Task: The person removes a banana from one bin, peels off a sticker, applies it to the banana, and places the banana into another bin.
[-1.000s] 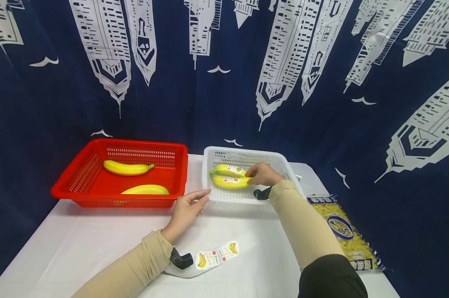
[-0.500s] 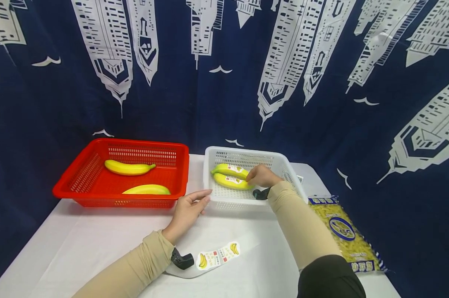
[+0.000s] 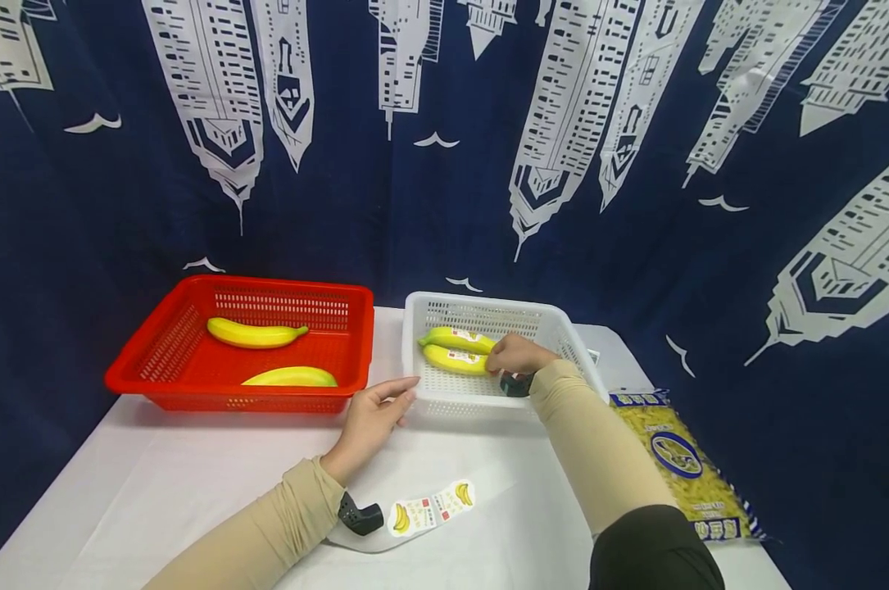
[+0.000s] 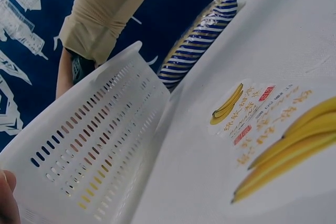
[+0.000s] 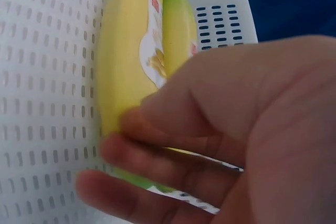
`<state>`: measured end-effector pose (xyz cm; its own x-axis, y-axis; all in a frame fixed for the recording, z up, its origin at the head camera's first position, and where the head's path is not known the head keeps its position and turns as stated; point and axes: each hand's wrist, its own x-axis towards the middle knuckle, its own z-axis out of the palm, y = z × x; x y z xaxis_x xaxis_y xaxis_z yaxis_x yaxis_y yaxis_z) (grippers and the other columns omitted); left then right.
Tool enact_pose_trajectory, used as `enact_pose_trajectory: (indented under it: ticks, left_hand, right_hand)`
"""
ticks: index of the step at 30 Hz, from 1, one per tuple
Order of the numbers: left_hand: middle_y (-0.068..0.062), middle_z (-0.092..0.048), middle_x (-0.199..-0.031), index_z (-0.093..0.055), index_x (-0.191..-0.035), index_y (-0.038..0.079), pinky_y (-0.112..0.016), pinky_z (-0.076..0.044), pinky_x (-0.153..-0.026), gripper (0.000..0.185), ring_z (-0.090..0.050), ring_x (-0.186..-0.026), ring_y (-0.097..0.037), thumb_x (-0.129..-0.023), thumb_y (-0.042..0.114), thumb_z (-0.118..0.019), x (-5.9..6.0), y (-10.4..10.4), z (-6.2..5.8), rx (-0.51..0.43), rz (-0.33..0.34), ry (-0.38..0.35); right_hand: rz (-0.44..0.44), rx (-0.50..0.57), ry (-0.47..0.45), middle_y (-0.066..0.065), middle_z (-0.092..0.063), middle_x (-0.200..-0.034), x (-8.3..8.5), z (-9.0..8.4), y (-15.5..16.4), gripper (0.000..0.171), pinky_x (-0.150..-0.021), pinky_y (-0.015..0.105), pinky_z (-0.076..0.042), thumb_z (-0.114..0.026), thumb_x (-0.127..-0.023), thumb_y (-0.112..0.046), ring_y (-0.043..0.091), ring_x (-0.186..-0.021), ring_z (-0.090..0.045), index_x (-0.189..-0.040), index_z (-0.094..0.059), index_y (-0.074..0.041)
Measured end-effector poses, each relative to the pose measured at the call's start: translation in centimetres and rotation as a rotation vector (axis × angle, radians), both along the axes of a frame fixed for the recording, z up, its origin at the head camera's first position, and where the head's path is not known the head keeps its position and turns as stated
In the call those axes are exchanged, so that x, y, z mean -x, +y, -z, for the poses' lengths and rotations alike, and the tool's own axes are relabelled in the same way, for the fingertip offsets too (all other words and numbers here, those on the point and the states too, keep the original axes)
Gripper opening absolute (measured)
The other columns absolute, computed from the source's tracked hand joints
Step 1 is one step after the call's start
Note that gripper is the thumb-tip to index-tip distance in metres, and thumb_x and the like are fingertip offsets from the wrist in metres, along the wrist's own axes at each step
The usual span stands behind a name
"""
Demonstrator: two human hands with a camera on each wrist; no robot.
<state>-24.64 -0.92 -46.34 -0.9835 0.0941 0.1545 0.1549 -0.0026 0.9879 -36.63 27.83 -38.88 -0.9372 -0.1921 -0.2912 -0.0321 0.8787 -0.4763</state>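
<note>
Right hand (image 3: 514,354) reaching into white basket (image 3: 444,395), fingers (image 5: 157,153) curling round end of near labelled banana (image 3: 455,360), lying beside second banana (image 3: 453,338). Left hand (image 3: 370,414) at basket's 7 o'clock corner, straight fingers touching rim. Sticker sheet (image 3: 429,508) lying at 6 o'clock.

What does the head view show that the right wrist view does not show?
Only the head view shows the red basket with two unlabelled bananas, the left hand at the white basket's near rim, the sticker sheet and the striped bag. Only the right wrist view shows the banana label up close. Both show the right hand on the labelled bananas in the white basket.
</note>
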Motion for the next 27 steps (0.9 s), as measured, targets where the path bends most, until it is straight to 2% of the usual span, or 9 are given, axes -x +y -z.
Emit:
enact_pose_trajectory:
  ticks: [3,5,12,17,19,22,24,27]
  left_hand:
    - [-0.022,-0.071,-0.104,-0.076,-0.124,0.016,-0.020,-0.040,-0.052,0.029,-0.062,-0.069,-0.018,-0.095,0.016,-0.074,0.0,0.0,0.0,-0.003,-0.003,0.001]
    - [-0.022,-0.071,-0.104,-0.076,-0.124,0.016,-0.020,-0.041,-0.052,0.029,-0.062,-0.069,-0.018,-0.095,0.016,-0.074,0.0,0.0,0.0,-0.006,0.000,0.007]
    - [-0.025,-0.069,-0.103,-0.076,-0.124,0.015,-0.020,-0.043,-0.055,0.028,-0.062,-0.070,-0.020,-0.096,0.014,-0.073,-0.1,-0.1,-0.1,-0.006,0.004,0.010]
    - [-0.017,-0.069,-0.098,-0.074,-0.125,0.014,-0.022,-0.045,-0.058,0.029,-0.060,-0.066,-0.020,-0.097,0.015,-0.071,-0.2,-0.1,-0.4,0.019,0.011,0.001]
    - [-0.013,-0.067,-0.092,-0.073,-0.126,0.013,-0.023,-0.043,-0.056,0.029,-0.059,-0.063,-0.019,-0.097,0.016,-0.071,-0.3,-0.1,-0.6,0.041,0.015,0.001]
    - [-0.009,-0.065,-0.083,-0.072,-0.126,0.012,-0.024,-0.041,-0.054,0.028,-0.056,-0.057,-0.018,-0.098,0.017,-0.069,-0.6,-0.2,-1.3,0.066,0.021,0.017]
    - [-0.007,-0.064,-0.079,-0.072,-0.125,0.013,-0.023,-0.041,-0.052,0.027,-0.054,-0.054,-0.017,-0.099,0.017,-0.068,-0.9,-0.4,-2.2,0.071,0.029,0.039]
    - [-0.007,-0.067,-0.080,-0.072,-0.124,0.013,-0.022,-0.041,-0.051,0.024,-0.053,-0.053,-0.016,-0.100,0.016,-0.067,-1.4,-1.2,-4.1,0.050,0.047,0.081]
  right_hand:
    - [0.019,0.007,-0.007,0.012,-0.072,-0.115,-0.1,-0.1,-0.1,0.032,-0.065,0.030,-0.052,-0.067,-0.089,-0.022,0.019,-0.080,-0.067,-0.113,-0.076,-0.002]
    - [0.021,0.014,-0.011,0.012,-0.071,-0.118,-0.2,-0.3,0.0,0.033,-0.066,0.031,-0.053,-0.066,-0.090,-0.022,0.020,-0.082,-0.068,-0.115,-0.075,-0.002]
    - [-0.017,0.074,0.033,0.012,-0.075,-0.105,-0.5,-1.2,-0.3,0.025,-0.058,0.029,-0.050,-0.063,-0.093,-0.018,0.029,-0.081,-0.073,-0.105,-0.077,-0.002]
    - [-0.016,0.133,0.106,0.013,-0.075,-0.105,-0.9,-1.7,-1.0,0.026,-0.056,0.026,-0.045,-0.063,-0.094,-0.018,0.030,-0.080,-0.072,-0.105,-0.077,0.000]
    - [-0.001,0.170,0.164,0.014,-0.074,-0.105,-1.3,-1.9,-1.5,0.027,-0.060,0.027,-0.048,-0.062,-0.096,-0.018,0.031,-0.080,-0.072,-0.109,-0.076,0.001]
    - [0.023,0.230,0.315,0.014,-0.075,-0.105,-2.6,-2.3,-2.7,0.027,-0.065,0.030,-0.050,-0.061,-0.098,-0.020,0.032,-0.080,-0.072,-0.109,-0.076,0.000]
    - [0.055,0.276,0.442,0.012,-0.075,-0.101,-3.8,-2.4,-3.7,0.026,-0.067,0.031,-0.052,-0.061,-0.099,-0.021,0.033,-0.079,-0.072,-0.107,-0.077,-0.001]
    - [0.108,0.376,0.606,0.011,-0.075,-0.093,-6.0,-2.4,-5.4,0.022,-0.059,0.029,-0.050,-0.062,-0.098,-0.019,0.031,-0.072,-0.071,-0.101,-0.077,-0.003]
